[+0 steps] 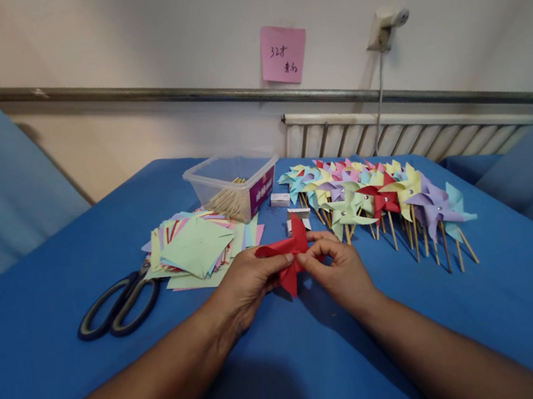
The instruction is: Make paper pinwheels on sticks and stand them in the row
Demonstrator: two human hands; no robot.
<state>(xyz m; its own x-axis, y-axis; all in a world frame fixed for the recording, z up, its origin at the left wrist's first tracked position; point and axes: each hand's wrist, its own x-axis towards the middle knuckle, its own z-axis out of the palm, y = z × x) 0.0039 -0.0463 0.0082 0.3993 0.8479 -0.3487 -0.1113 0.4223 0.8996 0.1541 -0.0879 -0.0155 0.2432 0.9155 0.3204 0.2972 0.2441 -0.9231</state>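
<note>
Two bare hands meeting over the blue table [39, 330], both pinching one red paper pinwheel [290, 258] at its centre. Left hand [246, 285] with thumb and fingers [276, 263] closed on the left side of the folded red paper; right hand [339, 270] with fingers [313, 253] curled narrow against the middle, just touching the left fingertips. Red pinwheel held slightly above the cloth, near the middle of the table, one blade pointing up and one down. Left of it, a fanned stack of coloured paper squares [198, 247], light green on top, with black-handled scissors [116, 307] lying just beside the stack's near-left edge. Behind the stack, a clear plastic box [234, 188] holding wooden sticks [226, 200]. Right of the hands, a dense row of finished pinwheels [378, 199] in green, yellow, red, purple and blue on wooden sticks, lying on the cloth. Two small white boxes [281, 199] between plastic box and pinwheels. Pink sticky note [282, 54] on the wall behind.
</note>
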